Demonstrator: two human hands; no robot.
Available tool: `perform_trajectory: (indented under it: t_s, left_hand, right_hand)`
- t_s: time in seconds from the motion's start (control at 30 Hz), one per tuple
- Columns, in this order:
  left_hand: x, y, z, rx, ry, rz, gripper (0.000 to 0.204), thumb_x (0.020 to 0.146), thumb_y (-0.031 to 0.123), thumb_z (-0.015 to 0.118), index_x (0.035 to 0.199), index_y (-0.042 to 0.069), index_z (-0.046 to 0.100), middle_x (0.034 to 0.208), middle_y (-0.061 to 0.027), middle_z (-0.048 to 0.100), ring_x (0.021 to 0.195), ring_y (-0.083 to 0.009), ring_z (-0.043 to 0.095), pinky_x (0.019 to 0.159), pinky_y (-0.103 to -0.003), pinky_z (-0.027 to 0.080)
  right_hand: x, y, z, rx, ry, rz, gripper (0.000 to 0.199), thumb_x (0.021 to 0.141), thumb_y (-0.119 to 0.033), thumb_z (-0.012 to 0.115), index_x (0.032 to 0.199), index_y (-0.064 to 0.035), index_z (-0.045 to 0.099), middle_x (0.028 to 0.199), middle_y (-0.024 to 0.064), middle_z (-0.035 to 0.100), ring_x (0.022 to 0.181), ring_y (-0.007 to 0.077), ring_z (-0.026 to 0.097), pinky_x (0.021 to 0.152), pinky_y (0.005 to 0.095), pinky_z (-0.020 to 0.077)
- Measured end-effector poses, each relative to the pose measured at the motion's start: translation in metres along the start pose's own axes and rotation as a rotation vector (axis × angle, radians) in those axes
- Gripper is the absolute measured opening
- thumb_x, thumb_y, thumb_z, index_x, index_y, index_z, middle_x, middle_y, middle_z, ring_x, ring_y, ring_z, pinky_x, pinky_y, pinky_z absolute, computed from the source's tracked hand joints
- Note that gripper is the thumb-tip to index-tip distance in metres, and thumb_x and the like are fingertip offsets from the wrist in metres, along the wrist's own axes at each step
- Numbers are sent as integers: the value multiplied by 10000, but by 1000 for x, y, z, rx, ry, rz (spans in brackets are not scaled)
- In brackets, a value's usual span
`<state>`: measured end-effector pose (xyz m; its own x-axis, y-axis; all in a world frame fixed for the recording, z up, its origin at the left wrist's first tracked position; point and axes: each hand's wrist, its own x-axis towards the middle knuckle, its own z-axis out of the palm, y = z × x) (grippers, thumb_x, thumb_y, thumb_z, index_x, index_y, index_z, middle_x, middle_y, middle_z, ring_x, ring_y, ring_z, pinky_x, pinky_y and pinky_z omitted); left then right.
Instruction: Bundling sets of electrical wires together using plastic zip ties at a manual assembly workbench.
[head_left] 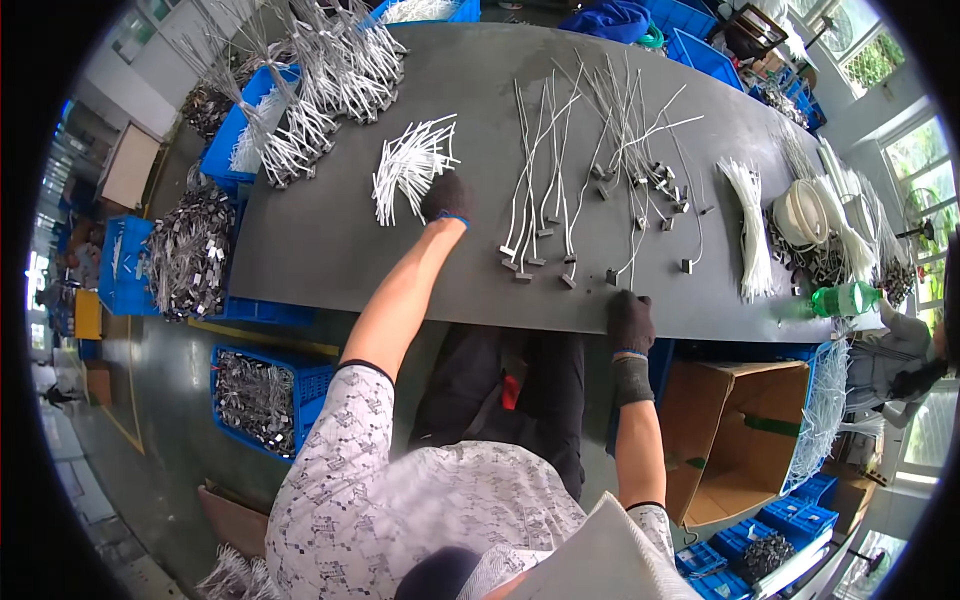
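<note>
1. Left of the long dark grey worktable (330, 250), blue plastic crates (260, 400) stand on the floor with tangled metal-ended wires in them; they sit at the table's left edge, likely so stock stays within arm's reach.
2. On the table's far left corner lie tied bundles of grey-white wire (320, 80), heaped and overhanging the edge.
3. The left hand (447, 198), in a dark knit glove, rests on the right edge of a loose fan of short white tubing pieces (410, 165) lying left of the table's middle. The fingers curl down onto the pieces; I cannot tell whether they pinch one or only press.
4. At the table's middle, long pale wires with small dark metal end blocks (545, 200) lie side by side with the blocks toward the near edge, seemingly so each end is easy to pick.
5. The right hand (630, 320), also gloved, sits at the table's near edge, just below one such end block (611, 276). The fingers look closed and narrow; what they hold is hidden.
6. Right of the middle lies a tied white bundle (750, 220), and an open brown cardboard box (735, 440) stands under the table's right end.
</note>
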<state>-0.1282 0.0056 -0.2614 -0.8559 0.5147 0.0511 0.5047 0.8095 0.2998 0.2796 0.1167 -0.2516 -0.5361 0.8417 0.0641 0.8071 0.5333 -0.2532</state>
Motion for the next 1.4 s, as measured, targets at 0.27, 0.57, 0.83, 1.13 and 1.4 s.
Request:
perform_trajectory:
  t_s: [0.27, 0.57, 0.83, 1.13, 1.4]
  left_hand:
    - [28, -36, 9, 136, -230, -125, 256, 901, 266, 642, 1081, 128, 761, 1142, -144, 737, 1064, -345, 717, 854, -501, 589]
    - [8, -55, -12, -381, -285, -221, 216, 851, 234, 662, 948, 79, 775, 913, -148, 766, 851, -301, 759, 758, -457, 608]
    - [-109, 40, -8, -1580, -550, -348, 171, 868, 188, 726, 987, 68, 703, 922, -98, 708, 851, -169, 689, 707, -298, 580]
    - [-149, 154, -70, -2029, -205, -324, 121, 983, 88, 617, 1080, 17, 619, 939, -118, 713, 816, -229, 731, 745, -364, 634]
    - [-153, 133, -74, -1619, -346, -66, 142, 976, 118, 639, 1037, -9, 649, 893, -100, 712, 749, -181, 707, 702, -321, 610]
  right_hand:
    - [5, 88, -56, 1133, -146, 402, 247, 907, -228, 639, 1050, -26, 633, 783, 35, 612, 550, 163, 551, 498, 333, 465]
    - [-244, 148, -31, 144, -271, 358, 191, 945, -246, 609, 993, -74, 677, 928, 248, 694, 903, 455, 675, 782, 489, 534]
    - [-331, 106, -13, 196, -182, 174, 188, 946, -201, 561, 1043, -75, 660, 952, 195, 693, 927, 437, 654, 735, 524, 518]
    - [-244, 58, -45, 28, -357, -16, 172, 943, -194, 545, 1045, -121, 662, 973, 185, 696, 927, 441, 667, 745, 520, 542]
    - [-275, 91, -21, 87, -293, 59, 194, 967, -246, 526, 1010, -106, 654, 960, 202, 692, 912, 466, 660, 764, 540, 535]
